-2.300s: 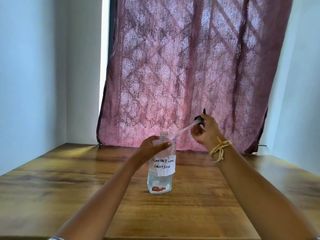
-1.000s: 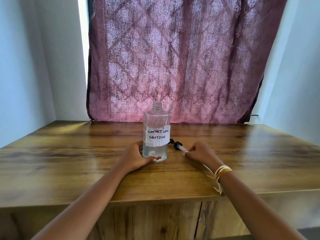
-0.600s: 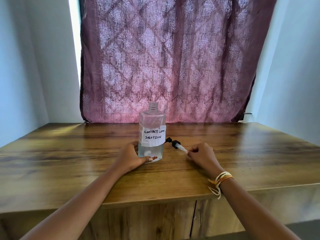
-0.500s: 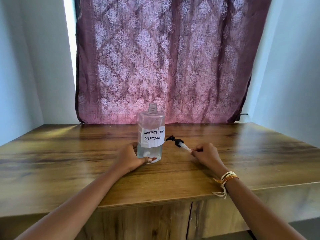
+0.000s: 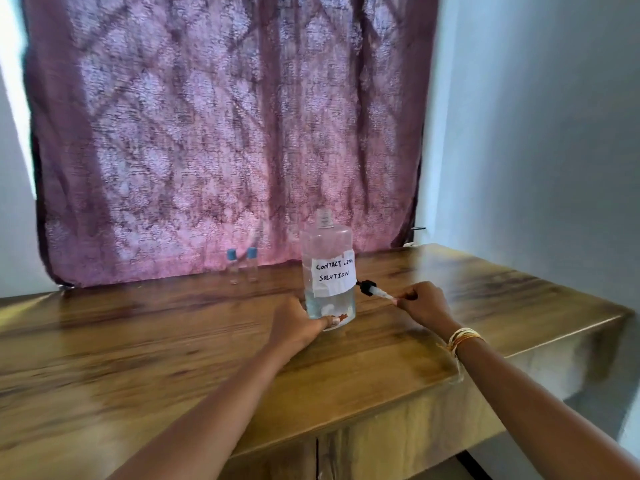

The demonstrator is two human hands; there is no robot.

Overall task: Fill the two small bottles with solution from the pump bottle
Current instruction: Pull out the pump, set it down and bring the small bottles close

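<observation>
Left hand [image 5: 298,323] grips the uncapped pump bottle [image 5: 328,271] at frame centre, right hand [image 5: 420,303] pinches the removed pump [image 5: 372,289] on the worktop [image 5: 138,341]; both small bottles [image 5: 242,265], centre-left, are capped and look unfilled.

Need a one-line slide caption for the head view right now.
Left hand steadies the uncapped solution bottle; right hand holds the removed pump on the table; two capped small bottles wait behind.
</observation>
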